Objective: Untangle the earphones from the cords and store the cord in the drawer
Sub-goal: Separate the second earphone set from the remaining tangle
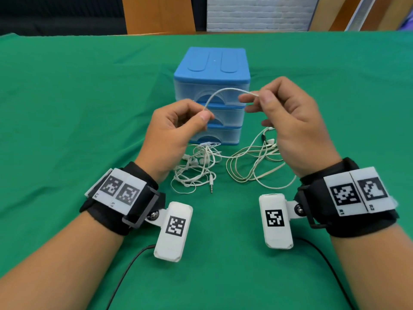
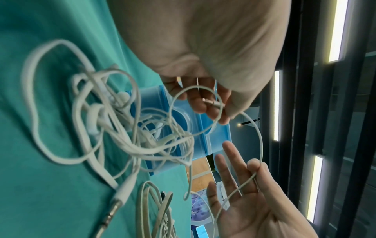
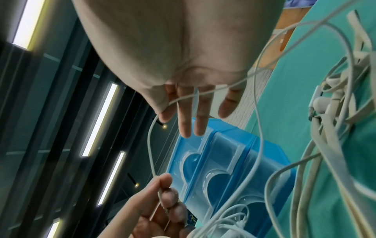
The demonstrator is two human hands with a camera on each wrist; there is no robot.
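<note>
A thin white cord (image 1: pixel 225 90) arches in the air between my two hands, in front of the blue drawer unit (image 1: pixel 212 63). My left hand (image 1: pixel 202 115) pinches one end of it between thumb and forefinger; the left wrist view shows a metal plug (image 2: pixel 211 102) at those fingers. The right hand (image 1: pixel 257 97) pinches the cord further along, its other fingers spread loosely, and the rest trails down to the table. Below lie two white earphone tangles, one on the left (image 1: pixel 196 168) and one on the right (image 1: pixel 250 162). All three drawers are closed.
A green cloth (image 1: pixel 67 108) covers the table. A loose jack plug (image 1: pixel 211 186) from the left tangle points toward me. Black cables (image 1: pixel 125 276) run from the wrist cameras to the near edge. Wooden panels stand behind the table's far edge.
</note>
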